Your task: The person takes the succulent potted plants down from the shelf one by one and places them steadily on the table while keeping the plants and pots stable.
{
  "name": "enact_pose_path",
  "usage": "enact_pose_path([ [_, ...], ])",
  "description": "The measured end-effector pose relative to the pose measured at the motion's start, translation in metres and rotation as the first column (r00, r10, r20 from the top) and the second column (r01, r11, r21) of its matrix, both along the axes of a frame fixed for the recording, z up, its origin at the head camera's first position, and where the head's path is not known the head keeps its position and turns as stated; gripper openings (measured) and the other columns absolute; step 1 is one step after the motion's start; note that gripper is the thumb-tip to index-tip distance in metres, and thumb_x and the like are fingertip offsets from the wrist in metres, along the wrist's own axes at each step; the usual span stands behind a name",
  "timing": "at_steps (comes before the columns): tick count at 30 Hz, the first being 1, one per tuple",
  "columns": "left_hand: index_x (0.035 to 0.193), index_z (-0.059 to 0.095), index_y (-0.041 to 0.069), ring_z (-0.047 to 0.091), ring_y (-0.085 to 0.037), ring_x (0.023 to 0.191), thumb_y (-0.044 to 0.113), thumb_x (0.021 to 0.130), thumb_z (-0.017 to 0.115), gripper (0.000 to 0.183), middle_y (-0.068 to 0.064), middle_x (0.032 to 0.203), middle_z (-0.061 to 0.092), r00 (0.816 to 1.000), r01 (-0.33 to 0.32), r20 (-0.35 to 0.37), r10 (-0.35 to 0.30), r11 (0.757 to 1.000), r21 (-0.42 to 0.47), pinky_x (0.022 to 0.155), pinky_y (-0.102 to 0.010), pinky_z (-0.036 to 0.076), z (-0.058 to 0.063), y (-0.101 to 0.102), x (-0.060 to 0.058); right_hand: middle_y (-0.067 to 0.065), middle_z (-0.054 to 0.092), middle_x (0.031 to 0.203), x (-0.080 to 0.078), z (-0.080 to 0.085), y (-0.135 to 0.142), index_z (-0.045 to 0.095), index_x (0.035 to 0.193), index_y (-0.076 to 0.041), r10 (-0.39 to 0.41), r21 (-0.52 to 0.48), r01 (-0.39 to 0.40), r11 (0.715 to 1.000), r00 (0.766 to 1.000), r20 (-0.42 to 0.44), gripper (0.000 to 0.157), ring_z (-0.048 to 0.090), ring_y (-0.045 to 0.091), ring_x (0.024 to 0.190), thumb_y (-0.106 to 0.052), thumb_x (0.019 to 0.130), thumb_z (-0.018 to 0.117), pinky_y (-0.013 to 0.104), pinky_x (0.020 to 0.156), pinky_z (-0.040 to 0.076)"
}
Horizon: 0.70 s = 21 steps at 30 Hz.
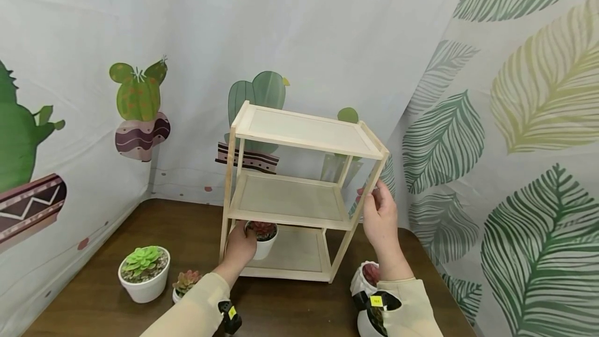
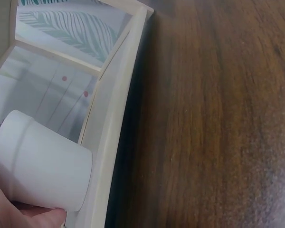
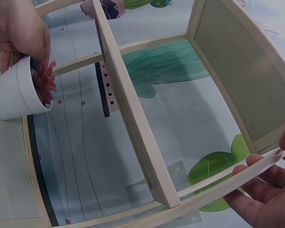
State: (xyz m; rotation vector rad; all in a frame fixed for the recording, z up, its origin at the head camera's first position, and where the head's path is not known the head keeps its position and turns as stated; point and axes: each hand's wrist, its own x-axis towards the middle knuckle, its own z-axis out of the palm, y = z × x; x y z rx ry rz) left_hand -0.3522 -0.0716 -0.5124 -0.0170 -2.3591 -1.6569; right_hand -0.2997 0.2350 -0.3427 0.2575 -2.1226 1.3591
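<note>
A pale wooden rack (image 1: pixel 304 128) with three shelves stands on the dark wooden table (image 1: pixel 182 222). At the left of its bottom shelf (image 1: pixel 299 248), my left hand (image 1: pixel 240 248) grips a white flowerpot (image 1: pixel 264 249) holding a red succulent (image 3: pixel 46 81). In the left wrist view the pot (image 2: pixel 47 164) is tipped in the picture, its base close to the bottom shelf's frame; whether it bears on the shelf I cannot tell. My right hand (image 1: pixel 380 217) holds the rack's right front post (image 1: pixel 369 189) between thumb and fingers, beside the gap between the top and middle shelves.
Left of the rack stand a potted bright green succulent (image 1: pixel 142 261) and a smaller reddish-green one (image 1: pixel 187 280). Near my right wrist are a white pot with a red succulent (image 1: pixel 371 273) and another white pot (image 1: pixel 367 324), partly hidden. Printed cloth (image 1: pixel 304 30) hangs behind.
</note>
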Motion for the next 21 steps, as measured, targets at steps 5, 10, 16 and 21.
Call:
enact_pose_path([
  [5,0.143,0.052,-0.005,0.053,-0.047,0.135,0.008,0.105,0.036,0.043,-0.03,0.143,0.056,0.999,-0.019,-0.028,0.019,1.0,-0.013,0.108,-0.061,0.047,-0.002,0.001,-0.001,0.019,0.071,0.114,0.0,0.0,-0.001,0.051,0.148,-0.015,0.004,0.001,-0.004,1.0,1.0,0.004,0.04,0.071,0.032,0.105,-0.015,0.109,0.042,0.036,0.09,0.059],
  [10,0.143,0.053,-0.006,0.054,-0.047,0.133,0.007,0.105,0.036,0.044,-0.031,0.142,0.057,0.999,-0.03,-0.04,0.03,1.0,-0.01,0.106,-0.061,0.048,-0.003,0.002,-0.003,0.022,0.069,0.115,0.01,0.01,-0.008,0.049,0.149,-0.009,-0.007,0.006,0.007,1.0,1.0,0.028,0.042,0.07,0.037,0.108,-0.009,0.108,0.041,0.041,0.092,0.058],
  [16,0.146,0.05,-0.005,0.055,-0.046,0.132,0.008,0.106,0.035,0.045,-0.031,0.144,0.056,0.999,-0.023,-0.031,0.023,1.0,-0.007,0.102,-0.059,0.051,-0.002,0.003,-0.003,0.029,0.068,0.116,0.024,0.023,-0.015,0.048,0.148,-0.002,-0.005,0.01,0.004,1.0,0.999,0.046,0.043,0.069,0.043,0.109,-0.003,0.106,0.041,0.014,0.081,0.05],
  [21,0.148,0.048,-0.004,0.056,-0.045,0.132,0.008,0.106,0.034,0.046,-0.03,0.145,0.055,0.999,-0.02,-0.035,0.019,1.0,-0.012,0.099,-0.057,0.052,-0.001,0.002,-0.002,0.023,0.07,0.115,0.011,0.011,-0.008,0.051,0.147,-0.009,-0.008,0.01,0.008,1.0,1.0,0.03,0.04,0.07,0.037,0.108,-0.009,0.108,0.041,0.012,0.081,0.049],
])
